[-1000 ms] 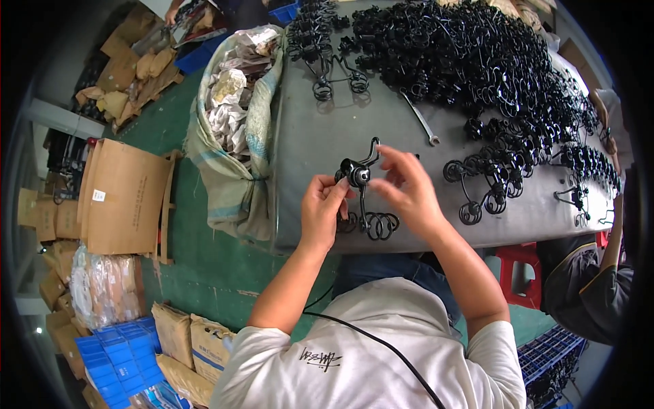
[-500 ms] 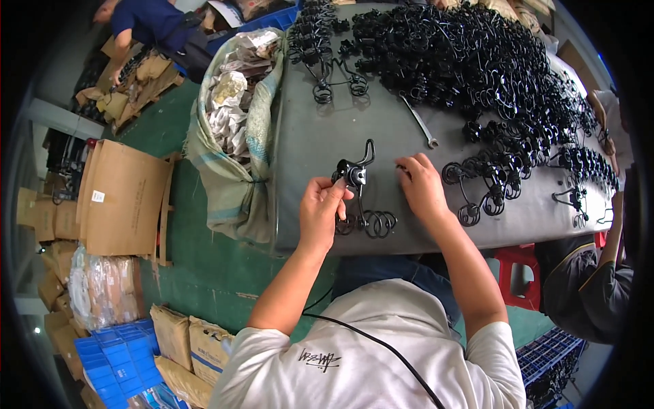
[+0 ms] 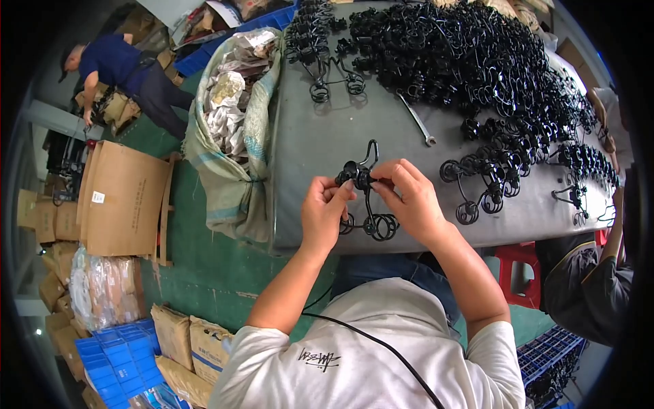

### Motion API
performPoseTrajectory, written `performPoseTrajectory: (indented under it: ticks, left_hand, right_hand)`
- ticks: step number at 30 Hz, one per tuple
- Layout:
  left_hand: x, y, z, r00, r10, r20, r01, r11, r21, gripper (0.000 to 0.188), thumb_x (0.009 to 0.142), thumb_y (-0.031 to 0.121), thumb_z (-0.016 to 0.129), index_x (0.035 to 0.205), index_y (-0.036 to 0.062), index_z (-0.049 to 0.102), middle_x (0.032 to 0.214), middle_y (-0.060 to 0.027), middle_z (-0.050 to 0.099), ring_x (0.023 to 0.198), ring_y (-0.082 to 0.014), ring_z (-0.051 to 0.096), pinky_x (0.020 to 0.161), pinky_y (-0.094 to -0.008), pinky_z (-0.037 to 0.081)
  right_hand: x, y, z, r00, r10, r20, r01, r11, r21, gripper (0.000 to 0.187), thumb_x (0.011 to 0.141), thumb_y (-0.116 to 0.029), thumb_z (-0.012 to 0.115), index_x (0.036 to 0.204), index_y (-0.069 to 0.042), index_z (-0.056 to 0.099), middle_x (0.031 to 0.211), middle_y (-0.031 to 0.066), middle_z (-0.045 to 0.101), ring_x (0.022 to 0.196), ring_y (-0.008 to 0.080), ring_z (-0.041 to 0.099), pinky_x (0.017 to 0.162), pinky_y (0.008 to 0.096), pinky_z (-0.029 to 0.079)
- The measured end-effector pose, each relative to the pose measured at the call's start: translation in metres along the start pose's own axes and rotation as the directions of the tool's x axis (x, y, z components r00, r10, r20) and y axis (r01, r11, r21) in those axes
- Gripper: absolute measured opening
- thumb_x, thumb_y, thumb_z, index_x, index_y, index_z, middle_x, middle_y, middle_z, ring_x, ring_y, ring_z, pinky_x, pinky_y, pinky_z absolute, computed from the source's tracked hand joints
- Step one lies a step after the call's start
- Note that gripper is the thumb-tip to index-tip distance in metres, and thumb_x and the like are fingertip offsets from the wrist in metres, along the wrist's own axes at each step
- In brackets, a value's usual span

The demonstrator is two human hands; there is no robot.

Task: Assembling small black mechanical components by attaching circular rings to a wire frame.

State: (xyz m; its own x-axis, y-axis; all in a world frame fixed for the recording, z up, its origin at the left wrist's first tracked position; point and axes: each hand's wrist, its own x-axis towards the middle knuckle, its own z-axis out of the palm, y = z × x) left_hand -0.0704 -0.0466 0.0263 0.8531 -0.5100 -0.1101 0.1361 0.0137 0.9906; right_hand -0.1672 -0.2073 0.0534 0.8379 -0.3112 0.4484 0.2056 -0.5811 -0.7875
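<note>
Over the table's near edge I hold a black wire bracket [image 3: 372, 221], with coiled loops at its lower end, a bent rod on top and a round clamp in the middle. My left hand [image 3: 323, 210] is closed on the clamp from the left, thumb pressed against it. From the right, my right hand [image 3: 413, 203] has thumb and fingers pinched together at the clamp's side. Whatever small part sits between those fingertips is hidden. A steel wrench [image 3: 417, 121] lies on the grey tabletop [image 3: 306, 157], beyond my right hand.
A large heap of black wire brackets [image 3: 470, 61] covers the far right, with a row of them [image 3: 487, 174] nearer. A woven sack [image 3: 231, 170] of paper scraps stands at left. Another person [image 3: 122, 71] bends over at far left; a red stool [image 3: 514, 276] is at right.
My right hand has moved left from above the table to the bracket's clamp, its fingers now touching there. The left hand keeps its hold. The person at far left has shifted.
</note>
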Motion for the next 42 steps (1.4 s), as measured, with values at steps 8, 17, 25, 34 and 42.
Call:
performPoseTrajectory:
  ticks: [8,17,25,34,42]
  left_hand:
    - [-0.003,0.001,0.002,1.0,0.003,-0.009,-0.002,1.0,0.015,0.025,0.097,0.022,0.071,0.103,0.0026,0.056,0.082,-0.0057,0.069,0.058,-0.0043,0.053,0.051,-0.0195,0.04]
    - [-0.011,0.005,0.008,0.994,0.106,-0.031,-0.103,0.99,0.097,0.025,0.095,0.017,0.074,0.104,0.0002,0.057,0.082,-0.0018,0.068,0.064,-0.0017,0.054,0.053,-0.0198,0.042]
    - [-0.012,0.006,0.008,0.983,0.165,-0.076,-0.152,0.976,0.155,0.026,0.096,0.019,0.073,0.108,0.0011,0.058,0.087,-0.0051,0.071,0.066,-0.0031,0.057,0.054,-0.0198,0.044]
    - [-0.013,0.003,0.006,0.961,0.269,-0.055,-0.249,0.938,0.243,0.024,0.097,0.015,0.071,0.109,0.0003,0.057,0.088,-0.0056,0.071,0.067,-0.0037,0.058,0.054,-0.0201,0.045]
    - [-0.016,0.008,0.004,0.936,0.347,-0.062,-0.319,0.909,0.267,0.023,0.095,0.011,0.072,0.11,0.0002,0.057,0.088,-0.0039,0.07,0.067,-0.0033,0.057,0.056,-0.0195,0.045]
  right_hand:
    - [-0.003,0.0,0.001,0.997,0.075,-0.006,-0.075,0.997,-0.016,0.016,0.089,-0.003,0.07,0.103,-0.002,0.062,0.092,0.0138,0.064,0.08,0.0327,0.066,0.069,0.0392,0.054]
    - [-0.006,-0.001,0.003,0.99,0.137,0.035,-0.126,0.966,-0.225,0.017,0.099,-0.015,0.061,0.091,-0.001,0.057,0.084,0.0157,0.06,0.072,0.0391,0.059,0.064,0.047,0.048]
    - [-0.008,-0.012,0.005,0.989,0.032,-0.142,-0.053,0.988,-0.144,0.028,0.102,-0.017,0.055,0.082,0.001,0.051,0.073,0.0196,0.052,0.072,0.0423,0.054,0.066,0.0487,0.045]
    - [-0.01,-0.007,0.011,0.991,0.087,-0.1,-0.092,0.995,-0.045,0.026,0.101,-0.02,0.058,0.086,0.001,0.052,0.08,0.0173,0.054,0.073,0.0387,0.056,0.067,0.048,0.045]
    - [-0.009,-0.011,0.008,0.966,0.252,0.061,-0.253,0.967,0.004,0.022,0.104,-0.019,0.052,0.093,0.0,0.051,0.08,0.0168,0.052,0.075,0.0386,0.054,0.07,0.0461,0.045]
